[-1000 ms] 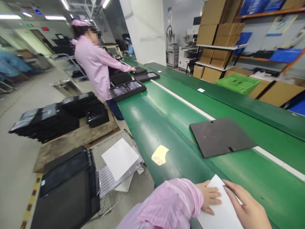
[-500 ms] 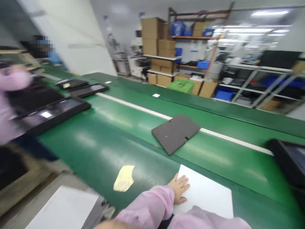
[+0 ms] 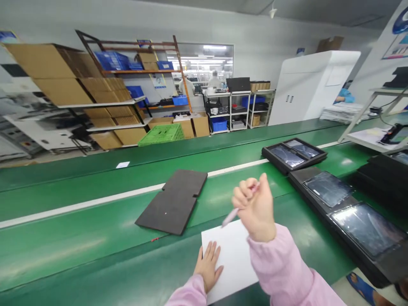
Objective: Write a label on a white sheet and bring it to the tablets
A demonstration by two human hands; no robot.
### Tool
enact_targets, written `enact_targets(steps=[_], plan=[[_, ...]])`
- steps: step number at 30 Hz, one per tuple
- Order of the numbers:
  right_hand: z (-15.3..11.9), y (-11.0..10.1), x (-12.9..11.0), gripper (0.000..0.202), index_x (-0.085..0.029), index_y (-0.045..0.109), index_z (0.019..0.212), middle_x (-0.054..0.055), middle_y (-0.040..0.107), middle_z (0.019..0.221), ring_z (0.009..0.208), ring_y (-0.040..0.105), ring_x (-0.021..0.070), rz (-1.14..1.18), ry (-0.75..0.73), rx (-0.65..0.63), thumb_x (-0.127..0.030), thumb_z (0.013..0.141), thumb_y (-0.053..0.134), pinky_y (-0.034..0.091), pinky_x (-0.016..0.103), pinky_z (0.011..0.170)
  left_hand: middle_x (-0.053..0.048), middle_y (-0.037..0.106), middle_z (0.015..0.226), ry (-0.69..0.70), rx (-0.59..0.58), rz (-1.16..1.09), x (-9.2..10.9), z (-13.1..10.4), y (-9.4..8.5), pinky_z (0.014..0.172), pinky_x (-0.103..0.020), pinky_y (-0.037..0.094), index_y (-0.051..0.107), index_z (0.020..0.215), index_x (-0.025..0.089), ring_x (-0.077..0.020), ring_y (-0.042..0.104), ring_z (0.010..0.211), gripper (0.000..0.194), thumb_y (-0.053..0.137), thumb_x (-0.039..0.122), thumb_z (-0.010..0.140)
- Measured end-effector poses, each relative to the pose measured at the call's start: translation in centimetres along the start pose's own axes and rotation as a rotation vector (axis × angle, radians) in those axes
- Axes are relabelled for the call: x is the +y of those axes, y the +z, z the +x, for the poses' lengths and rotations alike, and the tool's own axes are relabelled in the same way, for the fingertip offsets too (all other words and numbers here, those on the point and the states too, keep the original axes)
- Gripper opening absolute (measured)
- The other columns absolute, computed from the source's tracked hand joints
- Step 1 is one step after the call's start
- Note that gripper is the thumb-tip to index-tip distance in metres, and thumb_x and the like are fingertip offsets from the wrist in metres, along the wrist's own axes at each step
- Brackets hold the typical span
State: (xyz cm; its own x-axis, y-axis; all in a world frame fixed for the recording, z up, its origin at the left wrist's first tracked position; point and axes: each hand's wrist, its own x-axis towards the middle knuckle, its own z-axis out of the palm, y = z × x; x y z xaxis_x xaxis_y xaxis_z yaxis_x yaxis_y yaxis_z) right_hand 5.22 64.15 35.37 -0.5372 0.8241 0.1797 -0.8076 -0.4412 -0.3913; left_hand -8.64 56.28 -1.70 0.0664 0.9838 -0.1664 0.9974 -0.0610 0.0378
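Observation:
My left hand (image 3: 208, 265) lies flat with fingers spread on the left part of a white sheet (image 3: 234, 263). This sheet rests on the green work surface close to me. Raised above its right side, my right hand (image 3: 255, 206) is closed round a slim pale pink pen (image 3: 230, 217), which slants down to the left, its tip apart from the sheet. Beyond the paper, a dark grey foam board (image 3: 175, 202) with notched edges lies across the white line, touched by neither hand.
To the right sit black foam trays with glossy screens, one near (image 3: 347, 212) and one farther off (image 3: 291, 154). A small white label (image 3: 123, 165) lies at the far left. Behind the green surface (image 3: 79, 250) stand cartons (image 3: 47, 63), a green crate (image 3: 162, 134) and a white cabinet (image 3: 312, 87).
The view has swung to the right, bringing more of the screen trays into sight. My right hand has come into view with the pen, while my left hand stays on the sheet.

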Motion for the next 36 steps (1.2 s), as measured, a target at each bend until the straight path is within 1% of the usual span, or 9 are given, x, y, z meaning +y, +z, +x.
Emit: enact_targets(steps=[6, 14, 16, 19, 22, 27, 31, 34, 36], plan=[[-1.0, -13.5, -5.3, 0.020, -0.018, 0.050, 0.063, -0.008, 0.031, 0.044, 0.033, 0.026, 0.0062, 0.117, -0.096, 0.363, -0.023, 0.082, 0.045, 0.021, 0.017, 0.031, -0.010, 0.015, 0.151, -0.021, -0.037, -0.103, 0.5, 0.0, -0.5, 0.108, -0.059, 0.012, 0.024, 0.144, 0.020, -0.0314, 0.011, 0.139, 0.062, 0.032, 0.046, 0.088], [-2.5, -19.8, -4.6, 0.022, -0.015, 0.058, 0.077, -0.004, 0.052, 0.059, 0.033, 0.027, 0.0003, -0.011, -0.008, 0.591, -0.033, 0.087, 0.052, 0.021, 0.011, 0.029, -0.010, 0.019, 0.150, -0.035, -0.021, -0.086, 0.6, -0.2, -0.4, 0.108, -0.059, 0.014, 0.028, 0.142, 0.020, -0.0314, 0.015, 0.139, 0.060, 0.034, 0.044, 0.088], [-3.6, -22.0, -3.8, 0.029, -0.015, 0.057, 0.072, -0.003, 0.054, 0.060, 0.038, 0.037, 0.0022, -0.041, 0.057, 0.616, -0.042, 0.083, 0.058, 0.032, 0.013, 0.034, -0.010, 0.020, 0.150, -0.024, -0.013, -0.096, 0.6, -0.2, -0.3, 0.108, -0.059, 0.013, 0.027, 0.143, 0.020, -0.0317, 0.015, 0.139, 0.060, 0.033, 0.045, 0.088], [-6.2, -26.1, -1.8, 0.056, -0.017, 0.041, 0.050, -0.005, 0.042, 0.047, 0.038, 0.039, 0.0065, -0.143, 0.250, 0.635, -0.065, 0.071, 0.060, 0.037, 0.019, 0.037, -0.011, 0.021, 0.150, -0.020, -0.008, -0.115, 0.5, -0.3, -0.3, 0.108, -0.059, 0.013, 0.028, 0.142, 0.019, -0.0325, 0.015, 0.139, 0.060, 0.034, 0.045, 0.088], [-9.0, -29.7, 0.2, 0.058, -0.017, 0.045, 0.052, -0.011, 0.021, 0.037, 0.028, 0.018, 0.0029, -0.225, 0.428, 0.760, -0.070, 0.070, 0.056, 0.016, 0.015, 0.028, -0.011, 0.019, 0.151, -0.026, -0.024, -0.138, 0.6, -0.3, -0.5, 0.108, -0.059, 0.011, 0.028, 0.142, 0.019, -0.0325, 0.014, 0.139, 0.060, 0.034, 0.045, 0.088], [-10.8, -31.9, 1.4, 0.039, -0.015, 0.057, 0.077, -0.011, 0.037, 0.044, 0.033, 0.032, 0.0028, -0.187, 0.337, 0.880, -0.050, 0.068, 0.071, 0.030, 0.013, 0.032, -0.010, 0.020, 0.151, -0.031, -0.035, -0.147, 0.6, -0.4, -0.9, 0.108, -0.058, 0.010, 0.028, 0.143, 0.020, -0.0322, 0.014, 0.139, 0.061, 0.034, 0.046, 0.088], [-10.3, -32.0, 1.4, 0.041, -0.019, 0.043, 0.062, -0.012, 0.036, 0.045, 0.035, 0.032, 0.0012, -0.162, 0.173, 0.875, -0.024, 0.054, 0.083, 0.029, 0.010, 0.032, -0.011, 0.021, 0.151, -0.031, -0.029, -0.141, 0.7, -0.3, -0.9, 0.108, -0.058, 0.010, 0.028, 0.142, 0.019, -0.0321, 0.014, 0.139, 0.061, 0.035, 0.045, 0.087], [-10.2, -31.9, 1.9, 0.048, -0.020, 0.033, 0.057, -0.014, 0.027, 0.039, 0.031, 0.026, 0.0019, -0.170, 0.107, 0.861, -0.025, 0.055, 0.081, 0.026, 0.012, 0.030, -0.010, 0.021, 0.151, -0.030, -0.014, -0.135, 0.8, -0.3, -1.0, 0.108, -0.058, 0.011, 0.029, 0.142, 0.020, -0.0315, 0.015, 0.139, 0.062, 0.038, 0.045, 0.087], [-10.3, -31.9, 2.5, 0.035, -0.020, 0.045, 0.066, -0.012, 0.039, 0.042, 0.034, 0.034, 0.0040, -0.187, 0.098, 0.833, -0.028, 0.057, 0.078, 0.033, 0.015, 0.033, -0.011, 0.022, 0.151, -0.038, -0.004, -0.130, 0.8, -0.3, -1.2, 0.109, -0.056, 0.013, 0.031, 0.141, 0.020, -0.0312, 0.016, 0.139, 0.063, 0.041, 0.047, 0.085]])
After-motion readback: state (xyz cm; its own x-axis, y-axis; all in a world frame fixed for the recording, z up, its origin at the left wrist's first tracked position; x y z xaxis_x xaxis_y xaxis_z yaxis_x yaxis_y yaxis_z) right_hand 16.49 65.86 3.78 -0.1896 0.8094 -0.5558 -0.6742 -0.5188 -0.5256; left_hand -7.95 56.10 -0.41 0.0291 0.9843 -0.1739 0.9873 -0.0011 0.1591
